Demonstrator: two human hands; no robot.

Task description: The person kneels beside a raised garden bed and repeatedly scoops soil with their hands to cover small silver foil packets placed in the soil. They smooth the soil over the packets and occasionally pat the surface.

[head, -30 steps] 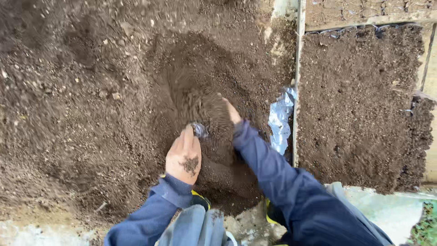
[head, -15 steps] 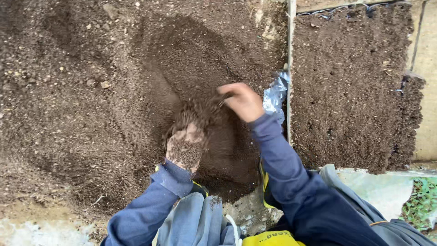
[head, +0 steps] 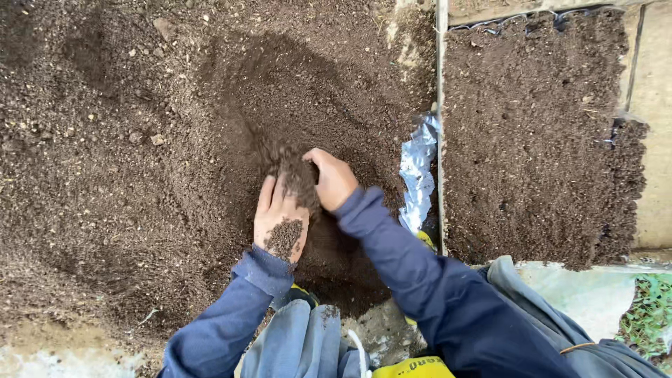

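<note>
My left hand [head: 280, 218] and right hand [head: 333, 179] cup a clump of soil [head: 297, 175] above the dark hollow [head: 308, 105] (crumbly stuff); squeezed loosely, it may sift out between my fingers.

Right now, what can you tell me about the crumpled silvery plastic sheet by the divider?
The crumpled silvery plastic sheet is a thin, shiny, wrinkled strip standing roughly upright along the left side of the pale vertical divider board. Its upper end rises out of the dark loose soil; its lower end disappears behind the right sleeve. Neither hand touches it; the right hand is nearest.
</note>
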